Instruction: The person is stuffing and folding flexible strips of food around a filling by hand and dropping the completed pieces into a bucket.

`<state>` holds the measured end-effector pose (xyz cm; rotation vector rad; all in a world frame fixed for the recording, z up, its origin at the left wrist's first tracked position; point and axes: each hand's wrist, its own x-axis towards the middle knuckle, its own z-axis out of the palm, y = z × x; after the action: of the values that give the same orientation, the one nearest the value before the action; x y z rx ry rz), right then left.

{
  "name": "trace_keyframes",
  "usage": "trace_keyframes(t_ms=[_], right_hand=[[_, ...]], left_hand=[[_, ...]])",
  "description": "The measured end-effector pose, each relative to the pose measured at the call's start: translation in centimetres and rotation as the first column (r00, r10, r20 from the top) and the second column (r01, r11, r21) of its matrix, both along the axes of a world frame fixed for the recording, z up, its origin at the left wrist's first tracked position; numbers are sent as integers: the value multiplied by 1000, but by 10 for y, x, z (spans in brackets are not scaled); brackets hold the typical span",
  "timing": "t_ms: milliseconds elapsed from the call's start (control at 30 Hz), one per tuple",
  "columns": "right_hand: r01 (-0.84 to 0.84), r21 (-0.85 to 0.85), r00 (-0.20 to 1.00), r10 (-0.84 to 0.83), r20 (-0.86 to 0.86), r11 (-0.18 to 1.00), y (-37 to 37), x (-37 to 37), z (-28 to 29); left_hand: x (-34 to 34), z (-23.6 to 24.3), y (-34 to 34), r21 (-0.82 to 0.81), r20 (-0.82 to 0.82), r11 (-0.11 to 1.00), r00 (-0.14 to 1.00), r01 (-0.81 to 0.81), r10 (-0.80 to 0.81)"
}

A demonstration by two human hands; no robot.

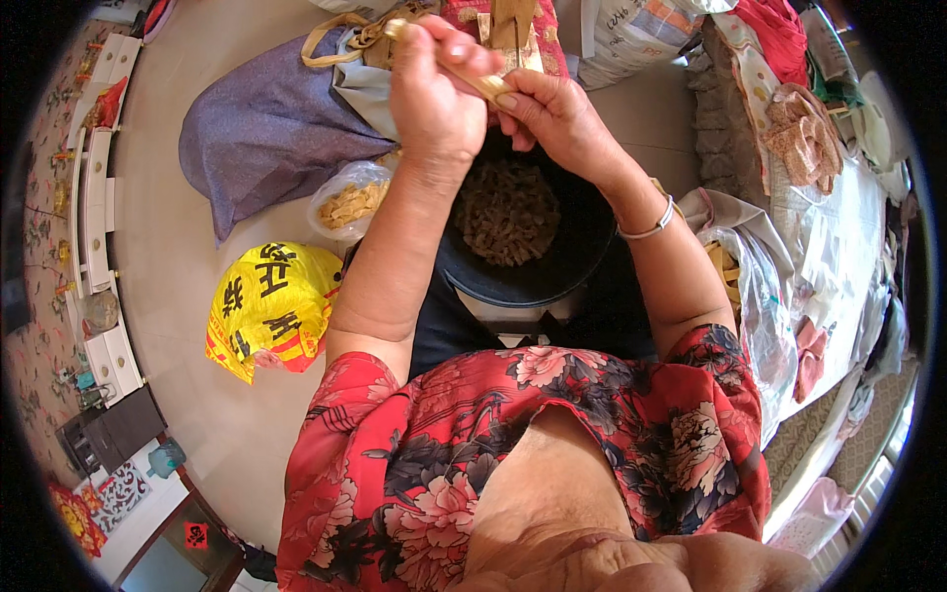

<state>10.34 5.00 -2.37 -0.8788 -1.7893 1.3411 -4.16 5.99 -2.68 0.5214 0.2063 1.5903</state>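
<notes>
My left hand is closed round a long, pale yellow stick, which tilts down to the right. My right hand grips its lower end, thumb on top. Both hands are above a deep black basin between my dark-clothed legs, with brownish short pieces in its bottom. Just left of the basin, a clear plastic bag holds pale yellow broken pieces. Behind my hands a red patterned cloth or bag bears brown wooden-looking flat pieces.
A purple-grey bag lies at upper left, a yellow plastic bag at my left on the tiled floor. Right are a clear bag and a bed heaped with cloths. A white low cabinet runs along the left wall.
</notes>
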Motion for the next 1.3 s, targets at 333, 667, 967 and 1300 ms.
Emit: trace_keyframes(t_ms=[333, 667, 967, 1300], right_hand=[[-463, -527, 753, 3, -658, 712, -1, 10, 16], [146, -118, 969, -166, -183, 982, -4, 7, 1], [-513, -747, 810, -48, -584, 423, 10, 31, -5], [-205, -472, 949, 57, -309, 857, 10, 36, 12]], left_hand=[[-13, 13, -1, 859, -435, 407, -23, -310, 900], [21, 2, -27, 55, -802, 977, 574, -206, 166], [13, 0, -17, 722, -690, 692, 50, -20, 722], [10, -1, -23, 134, -932, 974, 310, -183, 186]])
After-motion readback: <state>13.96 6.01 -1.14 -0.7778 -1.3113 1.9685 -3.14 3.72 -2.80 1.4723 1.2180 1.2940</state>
